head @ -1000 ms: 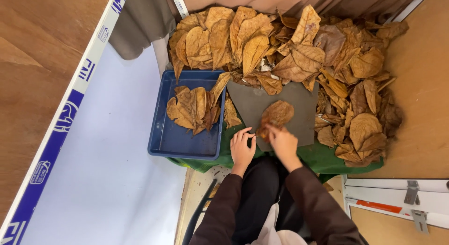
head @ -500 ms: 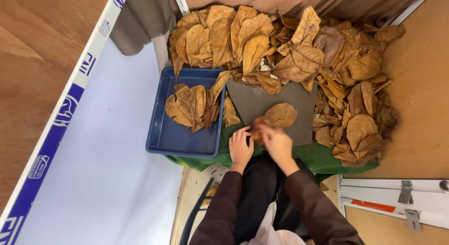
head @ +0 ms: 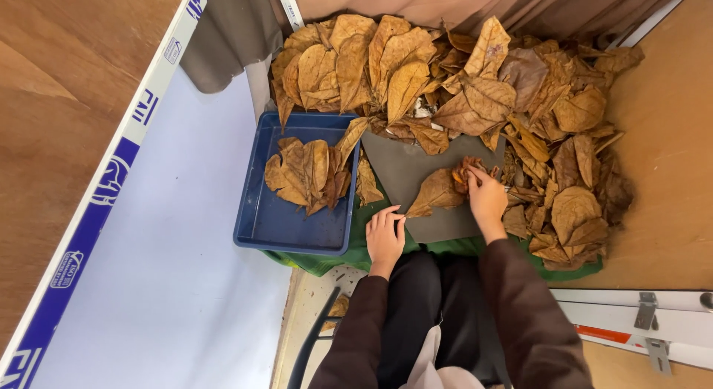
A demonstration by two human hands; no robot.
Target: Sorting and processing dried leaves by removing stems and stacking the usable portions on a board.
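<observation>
My right hand (head: 486, 199), frame centre-right, pinches a dry brown leaf (head: 438, 192) lying on the grey mat (head: 416, 170). Left hand (head: 385, 237) flat, fingers loose, holding nothing, btm centre nr blue tray (head: 297, 225) w/ leaves.

Left hand (head: 385, 235) flat, palm down, fingers together, right hand (head: 486, 198) reaching forward, fingers curled, both sleeves dark
</observation>
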